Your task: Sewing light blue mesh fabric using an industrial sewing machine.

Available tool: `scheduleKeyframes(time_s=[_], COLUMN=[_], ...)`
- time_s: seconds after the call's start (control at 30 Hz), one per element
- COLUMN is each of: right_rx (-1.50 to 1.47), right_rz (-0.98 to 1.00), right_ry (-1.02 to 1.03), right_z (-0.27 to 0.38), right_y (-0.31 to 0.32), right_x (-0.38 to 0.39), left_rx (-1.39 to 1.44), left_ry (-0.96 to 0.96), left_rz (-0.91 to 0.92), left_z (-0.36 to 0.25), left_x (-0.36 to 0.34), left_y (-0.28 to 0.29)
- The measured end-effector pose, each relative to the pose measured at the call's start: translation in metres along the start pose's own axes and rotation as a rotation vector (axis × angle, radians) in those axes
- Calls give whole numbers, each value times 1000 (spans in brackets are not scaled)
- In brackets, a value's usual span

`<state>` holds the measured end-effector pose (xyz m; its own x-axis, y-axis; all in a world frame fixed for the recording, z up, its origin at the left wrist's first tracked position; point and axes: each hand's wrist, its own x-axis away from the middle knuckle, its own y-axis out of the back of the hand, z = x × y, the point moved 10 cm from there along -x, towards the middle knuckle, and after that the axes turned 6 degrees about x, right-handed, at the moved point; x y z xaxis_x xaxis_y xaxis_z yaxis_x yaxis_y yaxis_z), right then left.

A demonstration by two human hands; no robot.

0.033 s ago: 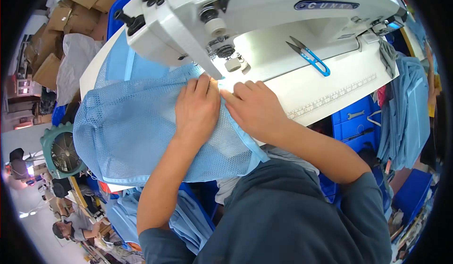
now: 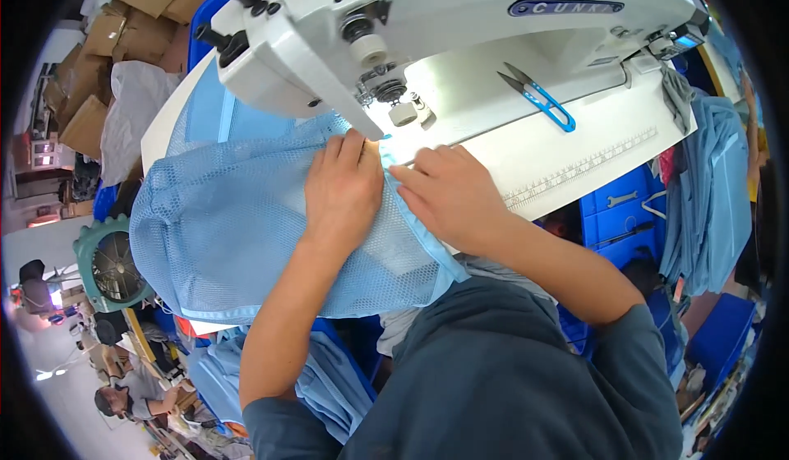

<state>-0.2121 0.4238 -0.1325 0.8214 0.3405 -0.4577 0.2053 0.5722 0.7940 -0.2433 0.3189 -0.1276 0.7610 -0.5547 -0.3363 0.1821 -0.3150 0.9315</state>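
Observation:
A light blue mesh piece with smooth blue edge binding spreads over the left of a white sewing machine's table. Its upper edge reaches the presser-foot area of the sewing machine. My left hand is closed on the mesh just in front of the machine head, fingers bent and close together. Right beside it, my right hand has curled fingers, with thumb and forefinger at the bound edge. The needle and the left thumb are hard to make out.
Blue-handled thread snips lie on the machine bed, behind a printed ruler. Blue garments hang at the right, near a blue tray with a wrench. A green fan, cardboard boxes and another person are at the left.
My right hand has shifted slightly to the right, its forefinger drawn back from beside my left hand. My left hand and the mesh have barely moved.

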Motion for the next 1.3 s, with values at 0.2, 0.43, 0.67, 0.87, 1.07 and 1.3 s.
scheduleKeyframes(time_s=[0.2,0.43,0.67,0.87,1.07,1.3], right_rx=[-1266,-1418,466,469,-73,111], right_rz=[-44,-193,-213,-199,-21,135], right_ry=[-301,149,-263,-351,-411,-246], right_z=[7,9,-115,-168,-74,-38], right_y=[140,185,133,96,52,18], right_x=[30,44,36,48,40,27], left_rx=[115,-5,36,121,199,235], left_ry=[70,-10,18,71,110,98], left_rz=[-134,-189,-162,-132,-135,-140], left_z=[10,10,6,9,21,21], left_x=[-10,-12,-11,-15,-10,-12], left_y=[7,1,-5,-8,-9,-10])
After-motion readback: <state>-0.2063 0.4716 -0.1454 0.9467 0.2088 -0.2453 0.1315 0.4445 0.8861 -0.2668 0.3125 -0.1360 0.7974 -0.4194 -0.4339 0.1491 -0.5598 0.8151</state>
